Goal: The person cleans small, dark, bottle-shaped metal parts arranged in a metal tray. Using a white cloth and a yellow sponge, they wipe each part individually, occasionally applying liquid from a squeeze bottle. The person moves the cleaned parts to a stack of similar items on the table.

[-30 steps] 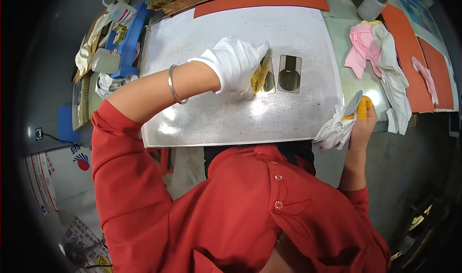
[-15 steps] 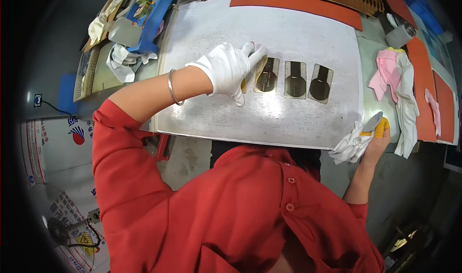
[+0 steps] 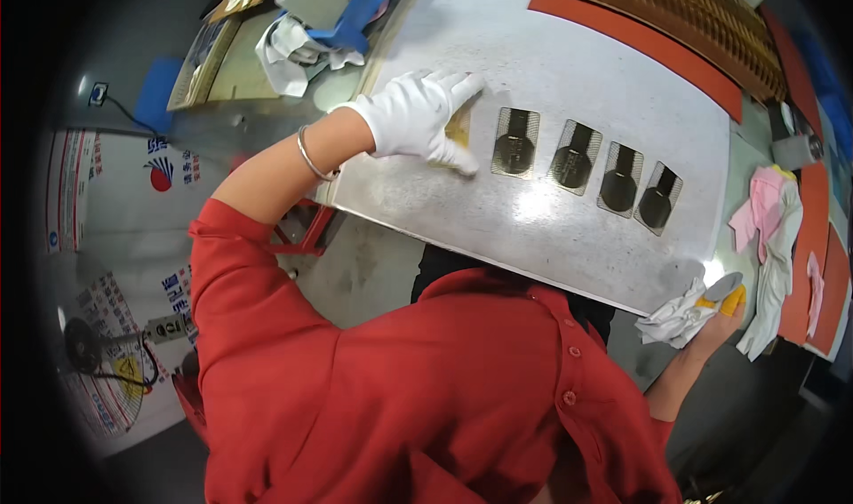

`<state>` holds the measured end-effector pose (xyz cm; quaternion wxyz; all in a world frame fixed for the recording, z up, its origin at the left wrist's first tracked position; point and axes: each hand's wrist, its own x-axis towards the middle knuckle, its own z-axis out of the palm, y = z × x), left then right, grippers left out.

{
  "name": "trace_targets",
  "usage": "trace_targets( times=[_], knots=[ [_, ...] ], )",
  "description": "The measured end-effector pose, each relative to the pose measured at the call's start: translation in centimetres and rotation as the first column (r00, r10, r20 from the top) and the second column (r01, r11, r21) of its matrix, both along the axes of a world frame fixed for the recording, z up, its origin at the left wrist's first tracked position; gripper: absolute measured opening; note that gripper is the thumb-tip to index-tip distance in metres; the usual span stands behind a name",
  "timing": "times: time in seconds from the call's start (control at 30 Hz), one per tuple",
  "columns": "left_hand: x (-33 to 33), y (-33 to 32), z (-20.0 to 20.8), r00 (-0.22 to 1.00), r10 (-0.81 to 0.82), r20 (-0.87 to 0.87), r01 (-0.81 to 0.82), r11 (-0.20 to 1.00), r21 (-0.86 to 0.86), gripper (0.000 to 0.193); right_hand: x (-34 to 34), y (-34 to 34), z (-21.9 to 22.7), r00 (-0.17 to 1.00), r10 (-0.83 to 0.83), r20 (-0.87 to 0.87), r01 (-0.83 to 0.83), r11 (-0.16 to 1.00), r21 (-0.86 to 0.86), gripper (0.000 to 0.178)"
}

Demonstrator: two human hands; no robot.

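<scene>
While the white-gloved left hand (image 3: 418, 115) sits on the pale tabletop (image 3: 613, 251), its thumb and fingers are spread around a gold-toned piece (image 3: 458, 129) — mostly hidden, can't tell if it's gripped. Four dark-patterned plates (image 3: 576, 156) lie in a row to its right, apart. Right hand (image 3: 721, 323), yellow on its fingertips, is closed on crumpled white cloth (image 3: 673, 317) — grey oval piece (image 3: 724, 285) just beside it, near the table's right corner.

Our left hand (image 3: 413, 118) covers most of a yellow piece (image 3: 458, 127). We see the rack (image 3: 653, 20) cut off by the top edge.
</scene>
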<state>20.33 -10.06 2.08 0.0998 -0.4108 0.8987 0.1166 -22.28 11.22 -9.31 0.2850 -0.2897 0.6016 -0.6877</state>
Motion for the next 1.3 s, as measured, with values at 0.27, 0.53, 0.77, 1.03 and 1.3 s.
trace_targets(
  times=[0.27, 0.53, 0.77, 1.03, 1.3],
  knots=[
    [2.0, -0.2, -1.3, 0.968, 0.154, -0.196, -0.077, 0.933, 0.352, 0.077, -0.4, 0.0, 0.0, 0.999, -0.013, -0.031, 0.014, 0.999, 0.044, 0.019],
    [1.9, -0.7, 1.7, 0.880, 0.420, -0.220, -0.165, 0.707, 0.688, 0.071, -1.7, 0.5, -0.6, 0.994, 0.007, -0.110, 0.001, 0.998, 0.070, 0.022],
    [5.2, -3.5, -3.4, 0.983, 0.035, -0.179, 0.026, 0.944, 0.328, 0.047, -0.7, 0.0, -0.2, 0.998, -0.010, -0.058, 0.013, 0.998, 0.056, 0.020],
    [-0.9, -3.8, -2.0, 0.927, 0.203, -0.316, 0.017, 0.818, 0.575, 0.056, -1.3, 0.3, -1.0, 1.000, 0.007, -0.006, -0.007, 1.000, 0.012, 0.018],
    [-6.7, -1.2, 0.9, 0.928, 0.290, -0.235, -0.056, 0.732, 0.679, 0.101, -1.4, 0.5, -1.0, 0.999, -0.008, -0.050, 0.008, 1.000, 0.007, 0.019]
  ],
)
